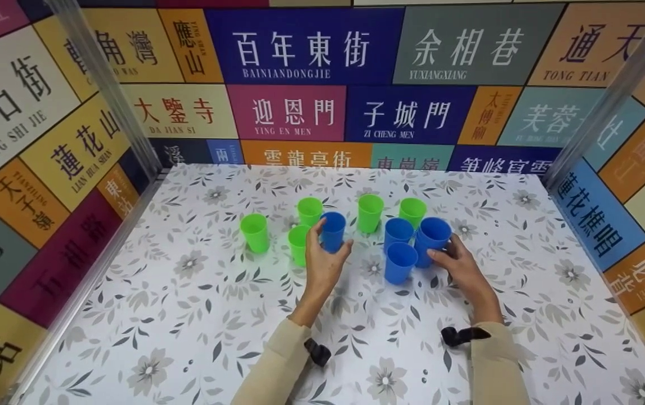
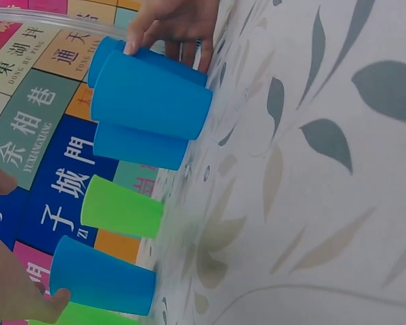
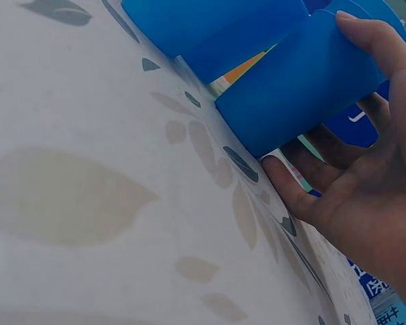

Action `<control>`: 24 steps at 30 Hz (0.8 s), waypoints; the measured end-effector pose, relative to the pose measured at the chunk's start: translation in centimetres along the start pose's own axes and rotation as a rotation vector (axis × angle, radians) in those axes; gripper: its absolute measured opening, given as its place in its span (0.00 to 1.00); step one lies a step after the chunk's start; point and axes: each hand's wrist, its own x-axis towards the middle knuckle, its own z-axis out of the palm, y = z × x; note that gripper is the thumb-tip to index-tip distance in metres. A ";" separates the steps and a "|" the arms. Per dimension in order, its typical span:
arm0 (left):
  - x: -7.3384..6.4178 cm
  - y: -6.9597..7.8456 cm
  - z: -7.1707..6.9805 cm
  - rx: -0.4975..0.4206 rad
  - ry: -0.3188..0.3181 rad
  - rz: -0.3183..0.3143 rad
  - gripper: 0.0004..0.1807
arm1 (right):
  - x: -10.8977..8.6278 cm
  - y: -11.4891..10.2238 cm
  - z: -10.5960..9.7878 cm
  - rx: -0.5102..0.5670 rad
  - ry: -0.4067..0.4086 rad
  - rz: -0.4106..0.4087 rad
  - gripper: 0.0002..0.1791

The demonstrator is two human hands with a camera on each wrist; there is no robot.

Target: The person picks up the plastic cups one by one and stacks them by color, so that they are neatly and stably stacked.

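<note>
My left hand (image 1: pixel 325 264) reaches around a blue cup (image 1: pixel 334 233) standing left of centre. Its index finger lies along the cup's left side by the rim, and the thumb is spread off to the right. In the left wrist view a fingertip overlaps this blue cup (image 2: pixel 104 277). My right hand (image 1: pixel 463 267) grips another blue cup (image 1: pixel 432 242), thumb on the near side and other fingers behind it; the right wrist view shows the thumb near the rim of that cup (image 3: pixel 297 81). Close beside it stand a rear blue cup (image 1: pixel 398 233) and a front blue cup (image 1: pixel 401 264).
Several upright green cups stand around: one at far left (image 1: pixel 255 233), one partly behind my left hand (image 1: pixel 298 244), others along the back, such as a green cup (image 1: pixel 370 214). Sign-patterned panels (image 1: pixel 300 112) border the flower-print tabletop (image 1: pixel 215 315) behind and at both sides.
</note>
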 end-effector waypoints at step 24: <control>2.5 -0.6 0.0 0.156 -0.081 0.030 0.46 | -0.2 -0.2 -0.1 -0.005 0.004 0.031 0.51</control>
